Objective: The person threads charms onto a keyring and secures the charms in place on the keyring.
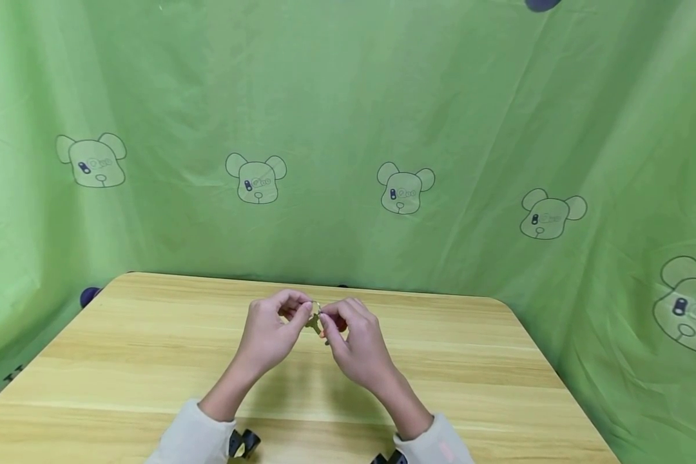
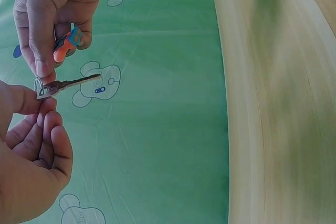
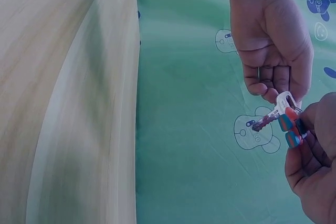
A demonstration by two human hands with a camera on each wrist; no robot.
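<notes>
Left hand (image 2: 29,150) pinches key (image 2: 68,84) at its head; right hand (image 2: 52,17) pinches ring, orange-blue charm (image 2: 68,39) tucked inside; key looks light, rigid, slippery; grip the head.

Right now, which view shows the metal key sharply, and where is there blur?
Left wrist view: the silver metal key is crisp between both hands, while the pale wooden tabletop is smeared. Right wrist view: same tabletop blur. Head view: evenly lit, but the key is too small to make out.

key (image 2: 68,85): silver metal
charm (image 2: 68,42): orange w/ blue
bench (image 1: 470,361): light wood grain
cloth (image 1: 336,96): green, bear-head print
sleeves (image 1: 194,438): pale grey
</notes>
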